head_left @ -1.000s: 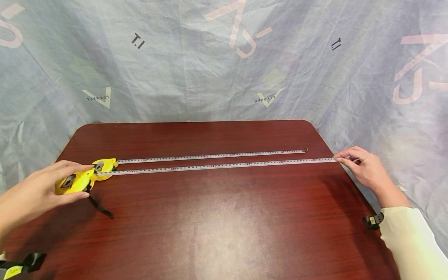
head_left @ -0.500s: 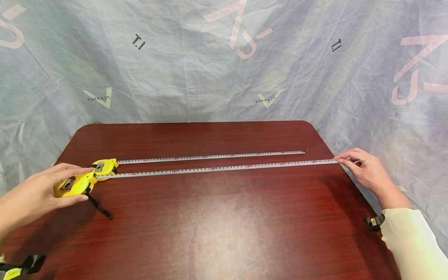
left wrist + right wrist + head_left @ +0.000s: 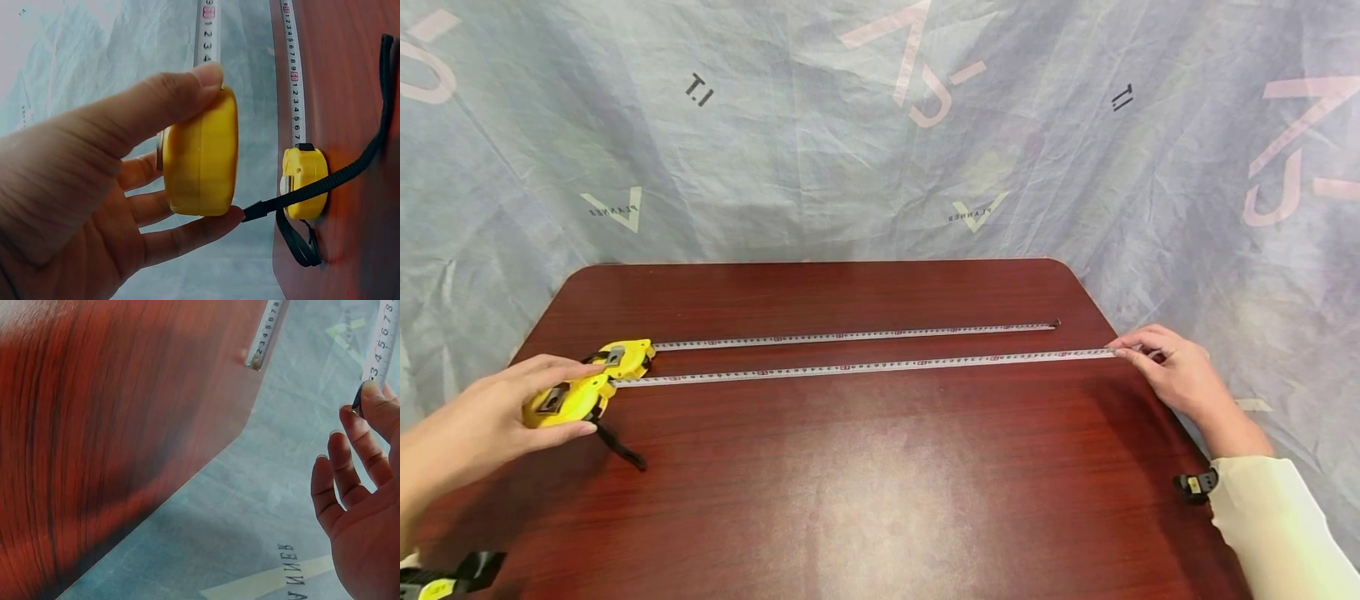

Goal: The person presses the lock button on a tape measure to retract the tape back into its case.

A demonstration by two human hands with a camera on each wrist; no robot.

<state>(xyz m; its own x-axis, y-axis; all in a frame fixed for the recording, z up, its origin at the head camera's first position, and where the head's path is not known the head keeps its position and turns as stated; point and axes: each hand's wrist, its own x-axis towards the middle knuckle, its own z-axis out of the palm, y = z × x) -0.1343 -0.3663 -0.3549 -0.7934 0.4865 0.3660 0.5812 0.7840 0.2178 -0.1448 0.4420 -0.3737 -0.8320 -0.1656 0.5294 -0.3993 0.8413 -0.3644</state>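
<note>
My left hand (image 3: 490, 408) grips the yellow case of a tape measure (image 3: 203, 156), thumb on top and fingers beneath. A black wrist strap (image 3: 619, 446) hangs from this case. Its white blade (image 3: 842, 367) stretches across to the right, above the table. At the far end, my right hand (image 3: 1172, 371) pinches the blade's metal tip (image 3: 357, 403) between thumb and finger. Just behind the held case lies a second yellow tape measure (image 3: 625, 358). The second blade (image 3: 850, 336) is also pulled out and runs nearly parallel, ending in a hook (image 3: 1056, 323) near the right edge.
Everything is over a dark red wooden table (image 3: 880, 467) with rounded far corners. A pale grey printed cloth (image 3: 820, 133) hangs behind it and along the sides. The second tape's own black strap (image 3: 300, 244) loops beside its case.
My right hand has drawn slightly left and down with the blade's tip. The held case has shifted a little right and toward me. The second tape measure stays put.
</note>
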